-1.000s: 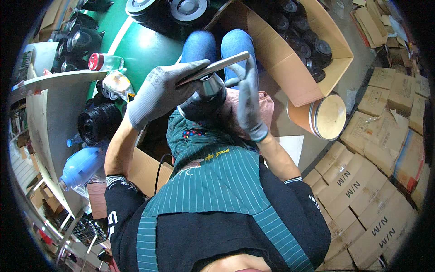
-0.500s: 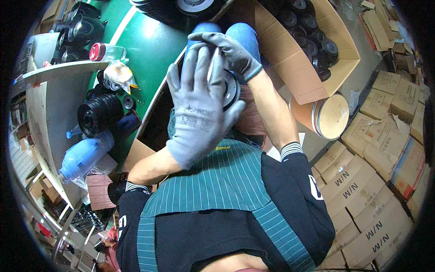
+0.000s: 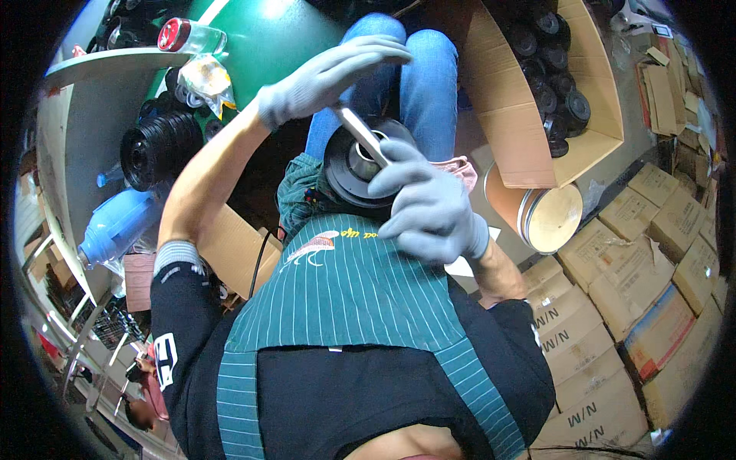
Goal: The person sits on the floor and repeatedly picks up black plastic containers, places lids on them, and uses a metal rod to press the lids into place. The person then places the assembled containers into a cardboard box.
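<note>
A black round disc-shaped part (image 3: 343, 170) with a silver metal collar at its centre rests on my lap. A light grey flat bar (image 3: 357, 129) slants across it. My right hand (image 3: 429, 203), in a grey glove, is closed around the lower end of this bar, over the disc's right side. My left hand (image 3: 330, 80), also gloved in grey, is above the bar's upper end with fingers stretched out. Whether its palm touches the bar cannot be made out. The far end of the bar is partly hidden by the left hand.
An open cardboard box (image 3: 510, 115) of black round parts stands at right, beside a round drum (image 3: 556, 218). Stacked cartons (image 3: 583, 337) fill the far right. On the left are stacked black discs (image 3: 157, 149), a red-lidded jar (image 3: 192, 36) and a blue bottle (image 3: 119, 226).
My hands have moved apart, the left up and left, the right down toward me. The disc and the bar have come into fuller view, with the right hand gripping the bar.
</note>
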A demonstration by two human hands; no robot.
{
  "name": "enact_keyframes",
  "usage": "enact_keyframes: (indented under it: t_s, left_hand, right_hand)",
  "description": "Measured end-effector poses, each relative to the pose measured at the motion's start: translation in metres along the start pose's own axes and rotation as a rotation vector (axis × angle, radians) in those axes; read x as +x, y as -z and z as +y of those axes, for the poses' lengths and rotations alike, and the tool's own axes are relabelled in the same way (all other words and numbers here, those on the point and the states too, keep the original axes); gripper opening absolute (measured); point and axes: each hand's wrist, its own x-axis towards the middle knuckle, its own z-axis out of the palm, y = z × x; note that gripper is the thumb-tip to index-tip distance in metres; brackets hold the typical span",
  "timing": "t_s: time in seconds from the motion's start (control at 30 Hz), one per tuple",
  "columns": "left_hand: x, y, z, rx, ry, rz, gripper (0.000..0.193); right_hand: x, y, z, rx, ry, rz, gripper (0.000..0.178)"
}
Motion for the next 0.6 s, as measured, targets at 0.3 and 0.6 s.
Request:
enact_keyframes:
  t_s: [0.3, 0.6]
  left_hand:
    - [0.141, -0.119, 0.007, 0.002, -0.152, -0.633, 0.038]
    - [0.076, -0.046, 0.017, 0.079, -0.027, 0.321, 0.041]
  right_hand:
    - [0.073, -0.062, -0.007, -0.295, -0.144, -0.590, 0.033]
    - [0.081, -0.019, 0.018, -0.033, 0.044, -0.284, 0.045]
